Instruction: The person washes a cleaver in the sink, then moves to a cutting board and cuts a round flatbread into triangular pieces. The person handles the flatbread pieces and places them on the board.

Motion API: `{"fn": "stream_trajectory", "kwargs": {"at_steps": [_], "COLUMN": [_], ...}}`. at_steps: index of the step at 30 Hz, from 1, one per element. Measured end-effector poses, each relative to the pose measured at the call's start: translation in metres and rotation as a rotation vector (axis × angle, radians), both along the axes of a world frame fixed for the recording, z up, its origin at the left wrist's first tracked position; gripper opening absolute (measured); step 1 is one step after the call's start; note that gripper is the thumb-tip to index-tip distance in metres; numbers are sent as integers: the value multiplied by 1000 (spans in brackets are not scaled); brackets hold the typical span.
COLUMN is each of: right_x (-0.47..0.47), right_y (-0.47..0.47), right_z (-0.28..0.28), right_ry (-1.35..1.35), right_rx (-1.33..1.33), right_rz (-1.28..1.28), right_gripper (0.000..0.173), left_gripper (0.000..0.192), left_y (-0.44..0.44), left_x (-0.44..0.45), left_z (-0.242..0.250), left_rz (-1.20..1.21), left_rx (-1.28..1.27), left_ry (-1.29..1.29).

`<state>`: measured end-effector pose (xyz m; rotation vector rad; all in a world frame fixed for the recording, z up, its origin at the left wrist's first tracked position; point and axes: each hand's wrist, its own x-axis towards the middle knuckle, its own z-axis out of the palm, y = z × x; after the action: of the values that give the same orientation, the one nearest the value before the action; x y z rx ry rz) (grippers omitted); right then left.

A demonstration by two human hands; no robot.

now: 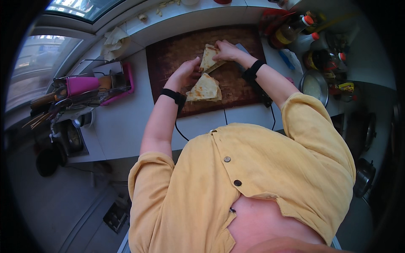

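Note:
On a dark reddish-brown cutting board (pixel 171 66) lie stacked wedges of browned flatbread. My right hand (pixel 225 50) grips the upper flatbread wedge (pixel 208 58) from its right side, fingers over its top edge. My left hand (pixel 189 71) is at that wedge's left edge, fingers curled and partly hidden; whether it grips anything is unclear. Nearer to me sits a second stack of flatbread wedges (pixel 205 88), just below the fingers of my left hand. A cleaver's blade (pixel 242 50) shows behind my right wrist, and its dark handle (pixel 264 98) points towards me.
Sauce bottles (pixel 286 33) and a metal bowl (pixel 314 87) stand right of the board. At the left is a pink utensil rack (pixel 129 79) beside the window. Garlic (pixel 142 17) lies on the back ledge. A crumpled cloth or paper (pixel 116 41) sits at the back left.

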<state>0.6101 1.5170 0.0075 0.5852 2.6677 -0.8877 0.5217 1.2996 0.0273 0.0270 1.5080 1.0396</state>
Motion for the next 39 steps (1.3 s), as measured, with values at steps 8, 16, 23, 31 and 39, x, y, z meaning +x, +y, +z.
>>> {"fn": "stream_trajectory", "kwargs": {"at_steps": [8, 16, 23, 31, 39], "right_x": [-4, 8, 18, 29, 23], "right_y": [-8, -24, -23, -49, -55], "right_z": [5, -4, -13, 13, 26], "right_ry": [-51, -33, -18, 3, 297], "right_rx": [49, -36, -124, -132, 169], "right_rz": [-22, -45, -119, -150, 242], "right_gripper": [86, 93, 85, 68, 46], "left_gripper": [42, 37, 48, 41, 34], "left_y": [4, 0, -18, -23, -33], "left_x": [1, -6, -8, -10, -12], "left_z": [-8, -21, -21, -30, -24], "left_rz": [86, 345, 295, 398, 414], "left_rx": [-3, 4, -26, 51, 34], "left_ry": [-49, 61, 157, 112, 130]}}
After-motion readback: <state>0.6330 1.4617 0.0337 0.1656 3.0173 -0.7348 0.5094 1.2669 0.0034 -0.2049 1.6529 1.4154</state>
